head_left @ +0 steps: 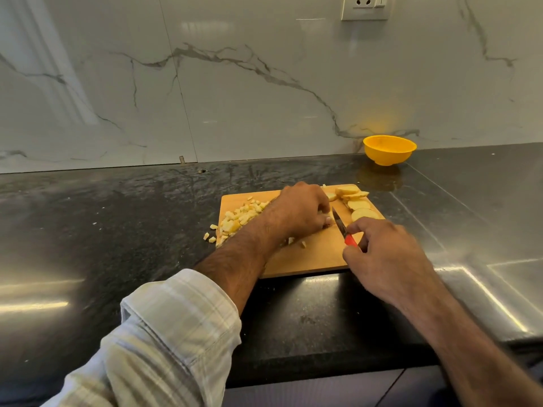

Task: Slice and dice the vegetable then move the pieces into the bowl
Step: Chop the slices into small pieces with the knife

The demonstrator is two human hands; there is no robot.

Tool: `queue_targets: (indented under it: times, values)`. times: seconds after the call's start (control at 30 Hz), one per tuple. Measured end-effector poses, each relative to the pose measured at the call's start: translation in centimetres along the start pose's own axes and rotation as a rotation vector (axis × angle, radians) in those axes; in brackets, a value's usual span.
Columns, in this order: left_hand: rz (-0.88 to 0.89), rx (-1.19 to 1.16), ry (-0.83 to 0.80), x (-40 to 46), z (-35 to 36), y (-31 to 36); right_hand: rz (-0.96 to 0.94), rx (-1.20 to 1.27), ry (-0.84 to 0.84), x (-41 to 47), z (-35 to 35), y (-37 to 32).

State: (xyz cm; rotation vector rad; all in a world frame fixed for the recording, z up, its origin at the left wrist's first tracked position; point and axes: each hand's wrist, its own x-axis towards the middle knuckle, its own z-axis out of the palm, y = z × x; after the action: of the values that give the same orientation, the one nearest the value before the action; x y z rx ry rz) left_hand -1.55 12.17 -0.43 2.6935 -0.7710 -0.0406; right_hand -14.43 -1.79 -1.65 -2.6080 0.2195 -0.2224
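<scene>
A wooden cutting board (311, 259) lies on the dark counter. My left hand (299, 211) is curled over a potato piece at the board's middle; the piece is mostly hidden under the fingers. My right hand (385, 259) grips a red-handled knife (340, 226), whose blade points toward the left hand's fingertips. A pile of diced potato (239, 217) sits on the board's left part, with a few cubes spilled onto the counter (210, 235). Several round potato slices (360, 205) lie at the board's far right. The yellow bowl (389, 149) stands beyond the board by the wall.
The dark stone counter (117, 215) stretches left; a steel surface (484, 215) lies to the right. A marble wall with a socket (364, 7) rises behind. The counter's front edge runs just below the board.
</scene>
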Motion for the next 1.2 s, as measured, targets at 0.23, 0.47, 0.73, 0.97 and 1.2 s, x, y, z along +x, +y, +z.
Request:
queue_targets:
  times: [0.23,0.47,0.73,0.97,1.2]
  values:
    - [0.0,0.085,-0.033,0.1,-0.1,0.3,-0.008,-0.127,0.007,0.0,0.4,-0.9]
    - [0.014,0.114,-0.04,0.0,-0.4,0.4,0.013,-0.146,-0.023,0.0,0.5,-1.6]
    - [0.033,0.122,-0.024,0.1,-0.2,0.5,0.033,-0.179,-0.05,0.7,0.5,-2.3]
    - [0.026,0.17,-0.016,0.1,-0.2,0.5,0.008,-0.206,-0.095,1.4,0.5,-2.4]
    - [0.024,0.123,-0.006,0.1,-0.4,-0.2,-0.004,-0.17,-0.039,-0.2,0.8,-1.4]
